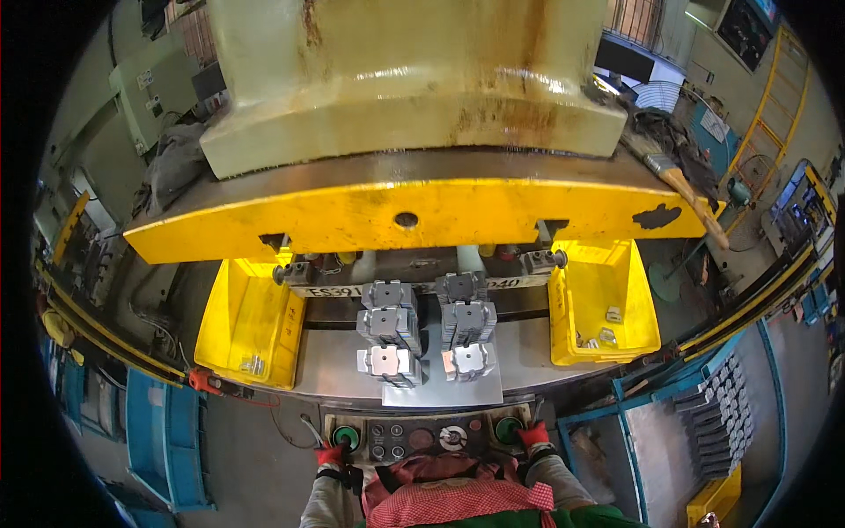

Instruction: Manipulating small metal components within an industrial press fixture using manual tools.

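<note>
My left hand [332, 455], in a red glove, is at the left green push button [346, 436] of a control panel [409, 426]. At the panel's other end my right hand [532, 436], also red-gloved, reaches the right green button [508, 429]. Both hands look open with nothing in them; whether the buttons are pressed in cannot be made out. Beyond the panel, on the press bed, stand a left row of stacked grey metal plates [388, 361] and a right row of similar stacks [469, 361], in front of and partly under the yellow-faced press ram [405, 211].
A yellow bin [251, 330] flanks the bed on the left, another yellow bin [604, 317] on the right, each with a few small metal pieces. A wooden-handled brush [682, 189] lies on the ram's ledge. Blue racks [163, 440] stand left; a blue-framed table [673, 440] bears many stacked parts.
</note>
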`<move>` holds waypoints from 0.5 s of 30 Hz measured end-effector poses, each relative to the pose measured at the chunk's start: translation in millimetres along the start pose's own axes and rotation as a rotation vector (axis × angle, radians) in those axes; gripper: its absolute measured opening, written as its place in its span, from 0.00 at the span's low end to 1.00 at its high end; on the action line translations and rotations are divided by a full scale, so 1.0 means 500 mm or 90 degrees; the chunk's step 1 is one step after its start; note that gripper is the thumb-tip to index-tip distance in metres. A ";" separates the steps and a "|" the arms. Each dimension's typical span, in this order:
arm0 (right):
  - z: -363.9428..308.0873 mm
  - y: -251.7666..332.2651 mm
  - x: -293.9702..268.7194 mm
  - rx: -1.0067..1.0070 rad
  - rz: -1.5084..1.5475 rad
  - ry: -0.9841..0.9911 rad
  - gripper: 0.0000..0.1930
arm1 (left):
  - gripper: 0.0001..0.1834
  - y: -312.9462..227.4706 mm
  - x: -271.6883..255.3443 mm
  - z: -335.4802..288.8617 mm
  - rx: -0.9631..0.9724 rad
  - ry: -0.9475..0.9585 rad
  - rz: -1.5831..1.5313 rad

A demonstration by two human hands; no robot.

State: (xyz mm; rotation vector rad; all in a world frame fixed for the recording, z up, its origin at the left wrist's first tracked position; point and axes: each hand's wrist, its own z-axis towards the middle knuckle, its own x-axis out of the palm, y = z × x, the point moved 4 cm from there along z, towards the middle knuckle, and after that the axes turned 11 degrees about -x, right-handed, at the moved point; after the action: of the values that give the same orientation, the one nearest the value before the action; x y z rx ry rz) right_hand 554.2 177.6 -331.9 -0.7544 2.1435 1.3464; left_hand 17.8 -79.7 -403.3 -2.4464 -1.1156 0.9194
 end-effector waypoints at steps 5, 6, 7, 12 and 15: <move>0.035 -0.075 0.000 0.021 0.012 0.029 0.45 | 0.33 -0.063 -0.004 -0.115 0.005 0.076 0.248; 0.024 -0.063 -0.019 -0.245 -0.204 0.070 0.38 | 0.31 -0.039 -0.025 -0.117 -0.020 0.120 0.169; 0.009 -0.073 -0.061 -0.257 -0.189 0.048 0.29 | 0.29 -0.008 -0.044 -0.132 -0.044 0.166 -0.074; -0.047 -0.079 -0.314 0.083 0.569 -0.502 0.20 | 0.16 -0.136 -0.198 -0.345 0.194 -0.025 -0.480; -0.146 0.333 -0.445 -0.150 0.564 -0.482 0.25 | 0.20 -0.337 -0.277 -0.389 0.589 -0.168 -0.351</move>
State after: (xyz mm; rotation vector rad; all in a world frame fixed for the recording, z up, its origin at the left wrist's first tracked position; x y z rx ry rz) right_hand 593.7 213.1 -49.2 0.6736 1.7002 1.9022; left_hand -17.2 -75.5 -113.1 -1.2298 -1.0258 1.2152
